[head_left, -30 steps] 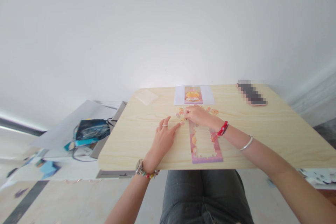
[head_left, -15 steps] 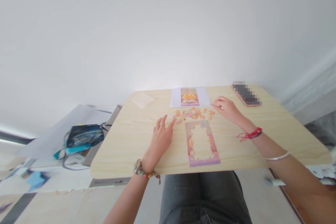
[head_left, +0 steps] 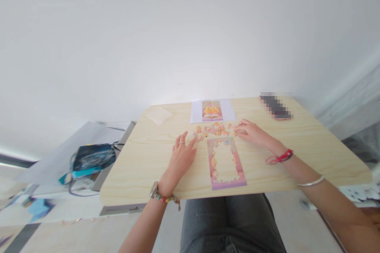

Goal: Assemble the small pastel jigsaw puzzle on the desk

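Note:
A heap of small orange, yellow and pink jigsaw puzzle pieces [head_left: 215,128] lies across the middle of the wooden table. Just in front of it is the puzzle frame [head_left: 228,185], a purple-pink border with its middle bare. My left hand [head_left: 182,157] rests palm down on the table, fingers spread, the index fingertip close to the heap's left end. At the right end, my right hand [head_left: 251,132] has its fingers bent and pinched together on a puzzle piece, which they mostly cover. Behind the heap lies a white sheet with a printed yellow character picture [head_left: 212,111].
A phone [head_left: 276,106] with a pink edge lies at the table's back right. At the back left is a thin pale sheet or bag [head_left: 159,115]. The white wall [head_left: 184,47] stands behind the table. Dark and teal packages [head_left: 93,158] sit lower down on the left.
My right hand has come down and toward me from beside the white sheet to the heap's right end. My left hand has stayed in about the same place.

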A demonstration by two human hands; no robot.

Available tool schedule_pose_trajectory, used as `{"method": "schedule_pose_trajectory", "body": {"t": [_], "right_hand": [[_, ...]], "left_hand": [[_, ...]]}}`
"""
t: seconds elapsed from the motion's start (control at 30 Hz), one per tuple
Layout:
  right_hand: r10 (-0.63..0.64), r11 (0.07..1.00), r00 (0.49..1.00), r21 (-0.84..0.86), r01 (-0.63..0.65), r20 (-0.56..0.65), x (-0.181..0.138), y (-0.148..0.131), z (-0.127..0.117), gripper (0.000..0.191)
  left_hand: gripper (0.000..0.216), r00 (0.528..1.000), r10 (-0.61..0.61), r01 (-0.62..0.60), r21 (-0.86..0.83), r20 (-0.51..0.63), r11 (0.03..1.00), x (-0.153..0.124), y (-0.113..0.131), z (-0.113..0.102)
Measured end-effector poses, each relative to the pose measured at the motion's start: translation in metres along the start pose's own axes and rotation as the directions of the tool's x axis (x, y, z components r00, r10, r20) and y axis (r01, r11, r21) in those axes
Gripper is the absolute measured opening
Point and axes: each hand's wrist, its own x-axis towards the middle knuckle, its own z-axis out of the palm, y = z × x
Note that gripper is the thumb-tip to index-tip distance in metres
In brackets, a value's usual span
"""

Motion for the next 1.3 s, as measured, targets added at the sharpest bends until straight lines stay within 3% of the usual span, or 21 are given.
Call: {"method": "schedule_pose_trajectory", "body": {"t": [0.1, 0.37, 0.87, 1.03, 1.3], "right_hand": [[0.006, 1.000, 1.000, 0.012, -0.006, 0.008, -0.001, 0.001, -0.002, 0.016], [0.076, 0.994, 0.990, -0.070, -0.084, -0.118, 0.010, 0.011, -0.006, 0.020], [-0.002, 0.998, 0.998, -0.066, 0.007, 0.069, 0.037, -0.019, 0.007, 0.014], [0.015, 0.994, 0.997, -0.112, -0.006, 0.076, 0.037, -0.022, 0.012, 0.010], [-0.001, 0.964, 0.999, -0.265, 0.013, 0.045, 0.026, -0.022, -0.002, 0.018]], "left_hand": [[0.039, 1.000, -0.021, 0.021, -0.006, 0.022, 1.000, -0.003, -0.002, 0.000], [0.039, 1.000, -0.014, 0.015, -0.027, 0.026, 1.000, -0.005, 0.002, 0.000], [0.038, 1.000, -0.022, 0.023, -0.067, 0.018, 0.997, -0.007, 0.005, 0.000], [0.036, 1.000, 0.005, -0.005, -0.072, -0.004, 0.997, -0.003, 0.007, 0.000], [0.038, 1.000, 0.009, -0.009, -0.072, -0.001, 0.997, -0.002, 0.008, -0.002]]}}
